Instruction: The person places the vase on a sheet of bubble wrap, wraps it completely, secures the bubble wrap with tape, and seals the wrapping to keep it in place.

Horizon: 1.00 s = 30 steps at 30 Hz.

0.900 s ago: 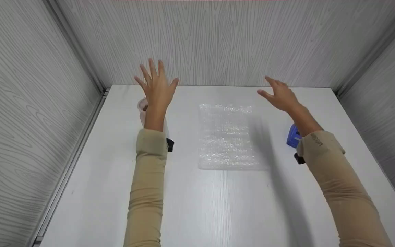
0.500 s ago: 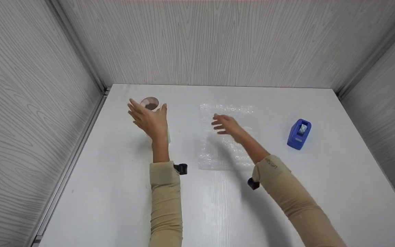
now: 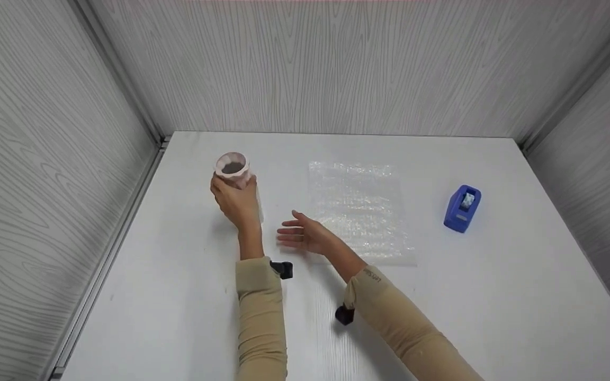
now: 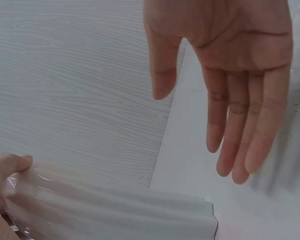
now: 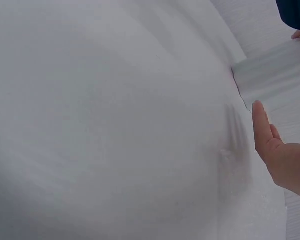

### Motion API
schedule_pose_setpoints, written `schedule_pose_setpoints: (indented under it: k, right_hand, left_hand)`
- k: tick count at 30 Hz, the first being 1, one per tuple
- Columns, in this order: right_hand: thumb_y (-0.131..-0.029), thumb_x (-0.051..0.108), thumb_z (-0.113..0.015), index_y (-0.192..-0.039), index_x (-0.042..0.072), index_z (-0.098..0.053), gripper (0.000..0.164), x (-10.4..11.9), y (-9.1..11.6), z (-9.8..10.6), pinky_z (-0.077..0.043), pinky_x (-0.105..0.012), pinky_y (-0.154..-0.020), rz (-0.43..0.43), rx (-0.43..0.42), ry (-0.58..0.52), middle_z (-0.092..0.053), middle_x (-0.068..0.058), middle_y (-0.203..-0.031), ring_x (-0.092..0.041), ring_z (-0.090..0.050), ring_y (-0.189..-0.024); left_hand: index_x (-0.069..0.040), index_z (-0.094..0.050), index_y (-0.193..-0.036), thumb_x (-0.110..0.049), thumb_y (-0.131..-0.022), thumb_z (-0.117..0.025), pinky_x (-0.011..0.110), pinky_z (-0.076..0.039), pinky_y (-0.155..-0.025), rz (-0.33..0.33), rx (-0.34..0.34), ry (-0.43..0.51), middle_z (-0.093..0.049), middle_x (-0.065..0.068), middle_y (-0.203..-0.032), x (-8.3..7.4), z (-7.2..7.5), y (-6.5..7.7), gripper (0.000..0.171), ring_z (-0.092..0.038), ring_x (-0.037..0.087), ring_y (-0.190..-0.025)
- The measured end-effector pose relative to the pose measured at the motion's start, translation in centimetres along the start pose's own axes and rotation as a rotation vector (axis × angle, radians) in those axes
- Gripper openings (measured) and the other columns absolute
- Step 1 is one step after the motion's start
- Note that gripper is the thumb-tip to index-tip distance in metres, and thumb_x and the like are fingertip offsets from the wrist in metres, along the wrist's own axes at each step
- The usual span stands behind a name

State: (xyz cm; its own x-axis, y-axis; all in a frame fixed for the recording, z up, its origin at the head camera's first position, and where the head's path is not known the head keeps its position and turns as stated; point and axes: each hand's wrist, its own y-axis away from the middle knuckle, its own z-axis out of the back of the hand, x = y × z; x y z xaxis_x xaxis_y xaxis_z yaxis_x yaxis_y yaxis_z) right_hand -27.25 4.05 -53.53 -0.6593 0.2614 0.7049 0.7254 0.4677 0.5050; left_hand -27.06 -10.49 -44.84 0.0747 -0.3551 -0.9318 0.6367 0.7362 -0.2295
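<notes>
My left hand (image 3: 237, 203) grips a tall, fluted vase (image 3: 232, 168) near its top, on the left side of the table. The vase is pinkish at its wide mouth and paler lower down; my hand hides part of it in the head view. In the left wrist view the glossy vase (image 4: 105, 205) spans the lower left, with the thumb on its upper part. My right hand (image 3: 307, 235) is held out with straight fingers, to the right of the vase and over the left edge of a bubble wrap sheet (image 3: 360, 211). It touches nothing that I can see.
A blue tape dispenser (image 3: 462, 209) with a roll in it stands right of the bubble wrap. Pale wood-grain panels (image 3: 305, 63) wall the white table (image 3: 495, 296) at the back and both sides.
From spread fingers above the table, the left hand has come down and taken hold of the vase. My right hand has swung left from the dispenser side, across the bubble wrap.
</notes>
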Motion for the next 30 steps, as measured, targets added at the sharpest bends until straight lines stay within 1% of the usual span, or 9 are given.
schedule_pose_setpoints:
  k: [3, 5, 8, 14, 17, 19, 22, 25, 30]
  right_hand:
    - [-0.097, 0.035, -0.044, -0.127, -0.009, -0.045, 0.054, -0.8, -0.1, -0.3, -0.047, -0.039, -0.086, -0.025, 0.007, -0.072, -0.054, -0.026, -0.118, -0.033, -0.056, -0.106]
    - [-0.096, 0.036, -0.045, -0.126, -0.01, -0.045, 0.055, -1.3, 0.0, -0.2, -0.048, -0.039, -0.084, -0.05, 0.007, -0.123, -0.055, -0.026, -0.116, -0.033, -0.057, -0.104]
    - [-0.097, 0.036, -0.043, -0.127, -0.012, -0.042, 0.057, -1.8, 0.0, -0.1, -0.047, -0.039, -0.086, -0.082, 0.018, -0.192, -0.053, -0.028, -0.119, -0.035, -0.054, -0.108]
    - [-0.098, 0.039, -0.039, -0.136, -0.012, -0.025, 0.066, -1.9, -0.2, 0.1, -0.041, -0.041, -0.093, -0.118, 0.035, -0.378, -0.034, -0.031, -0.135, -0.039, -0.038, -0.123]
    - [-0.097, 0.041, -0.039, -0.141, -0.01, -0.014, 0.072, -1.5, 0.0, 0.4, -0.038, -0.041, -0.095, -0.109, 0.05, -0.449, -0.023, -0.031, -0.141, -0.04, -0.033, -0.126]
    - [-0.097, 0.042, -0.038, -0.143, -0.006, -0.01, 0.072, -1.3, 0.1, 0.7, -0.036, -0.042, -0.097, -0.094, 0.075, -0.487, -0.019, -0.03, -0.143, -0.041, -0.03, -0.126]
    - [-0.098, 0.042, -0.036, -0.144, 0.002, -0.014, 0.065, -0.9, 0.5, 1.1, -0.033, -0.042, -0.099, -0.061, 0.118, -0.541, -0.018, -0.028, -0.144, -0.04, -0.028, -0.128]
    - [-0.098, 0.039, -0.036, -0.138, 0.009, -0.024, 0.051, -0.6, 0.9, 1.6, -0.03, -0.043, -0.1, -0.008, 0.138, -0.603, -0.023, -0.026, -0.139, -0.039, -0.027, -0.128]
    - [-0.098, 0.034, -0.041, -0.124, 0.01, -0.032, 0.036, -0.4, 1.6, 2.4, -0.029, -0.043, -0.101, 0.054, 0.123, -0.706, -0.028, -0.022, -0.13, -0.038, -0.027, -0.127]
  left_hand:
    - [0.002, -0.038, -0.133, -0.022, -0.073, -0.077, 0.042, -0.036, -0.098, -0.004, 0.019, -0.011, -0.043, 0.018, -0.129, -0.1, 0.3, 0.2, 0.075, -0.042, 0.031, -0.119]
    - [0.002, -0.039, -0.132, -0.023, -0.073, -0.077, 0.042, -0.037, -0.097, -0.002, 0.04, -0.02, -0.044, 0.019, -0.128, -0.2, 0.4, 0.7, 0.075, -0.044, 0.032, -0.118]
    - [0.002, -0.041, -0.131, -0.023, -0.072, -0.078, 0.043, -0.039, -0.095, 0.001, 0.058, -0.025, -0.046, 0.019, -0.126, -0.4, 0.4, 1.6, 0.074, -0.046, 0.033, -0.116]
    - [0.001, -0.041, -0.131, -0.026, -0.07, -0.078, 0.043, -0.038, -0.095, 0.012, 0.111, 0.005, -0.047, 0.017, -0.125, -1.6, 0.6, 3.1, 0.076, -0.047, 0.033, -0.114]
    - [0.001, -0.041, -0.13, -0.028, -0.069, -0.079, 0.044, -0.038, -0.095, 0.02, 0.144, 0.017, -0.048, 0.017, -0.125, -2.6, 0.8, 3.6, 0.078, -0.047, 0.033, -0.115]
    - [0.001, -0.042, -0.129, -0.029, -0.068, -0.079, 0.043, -0.038, -0.095, 0.018, 0.156, 0.028, -0.049, 0.016, -0.124, -3.3, 1.0, 4.0, 0.078, -0.047, 0.032, -0.114]
    - [0.001, -0.044, -0.127, -0.029, -0.066, -0.081, 0.043, -0.039, -0.094, 0.007, 0.167, 0.059, -0.051, 0.016, -0.122, -4.3, 1.3, 4.7, 0.078, -0.048, 0.031, -0.113]
    - [0.001, -0.045, -0.126, -0.029, -0.065, -0.082, 0.042, -0.039, -0.094, -0.006, 0.182, 0.091, -0.052, 0.016, -0.12, -5.0, 1.2, 5.3, 0.077, -0.049, 0.03, -0.112]
    - [0.001, -0.045, -0.125, -0.029, -0.065, -0.082, 0.041, -0.041, -0.092, -0.018, 0.206, 0.14, -0.052, 0.016, -0.119, -5.3, 0.9, 6.1, 0.076, -0.05, 0.029, -0.11]
